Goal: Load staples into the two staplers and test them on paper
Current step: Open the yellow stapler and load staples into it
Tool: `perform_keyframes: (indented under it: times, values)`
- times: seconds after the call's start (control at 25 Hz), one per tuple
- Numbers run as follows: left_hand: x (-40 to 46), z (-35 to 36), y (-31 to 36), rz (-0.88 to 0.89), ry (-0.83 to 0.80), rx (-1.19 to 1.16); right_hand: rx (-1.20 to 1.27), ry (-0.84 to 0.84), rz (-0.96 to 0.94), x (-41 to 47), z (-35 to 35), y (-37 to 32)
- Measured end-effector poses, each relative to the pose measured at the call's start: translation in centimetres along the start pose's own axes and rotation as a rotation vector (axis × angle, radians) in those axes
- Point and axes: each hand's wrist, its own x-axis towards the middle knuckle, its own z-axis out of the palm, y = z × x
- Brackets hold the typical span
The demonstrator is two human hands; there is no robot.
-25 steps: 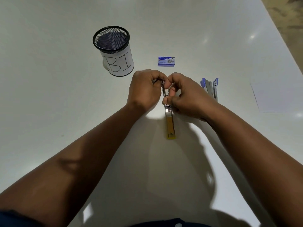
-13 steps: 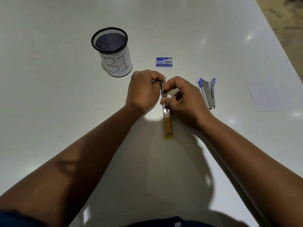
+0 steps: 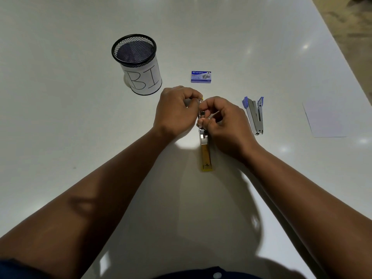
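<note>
Both the left hand (image 3: 177, 109) and right hand (image 3: 225, 125) pinch the far end of the slim yellow-and-chrome metal stapler (image 3: 205, 146) lying on the white tabletop (image 3: 60, 117).

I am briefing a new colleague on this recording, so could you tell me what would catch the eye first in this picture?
Both hands meet at the table's centre: the left hand and right hand grip the far end of the yellow stapler, which lies pointing back toward the person. Behind and to the left stands a black mesh pen cup lettered "BI". A blue staple box lies just beyond the hands, and a blue stapler lies to their right.
</note>
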Motion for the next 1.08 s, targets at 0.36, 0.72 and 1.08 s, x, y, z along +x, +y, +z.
perform_keyframes:
  times: [0.36,0.72,1.08]
  values:
    - [0.1,-0.1,0.3,-0.048,-0.011,-0.030,0.068,-0.013,0.040,0.1,-0.3,-0.1]
    - [-0.1,0.0,0.3,-0.014,-0.012,0.026,0.084,0.004,0.029,-0.4,-0.5,-0.4]
    - [0.2,0.1,0.3,-0.020,0.042,0.002,0.209,0.130,0.142,0.5,-1.2,-1.2]
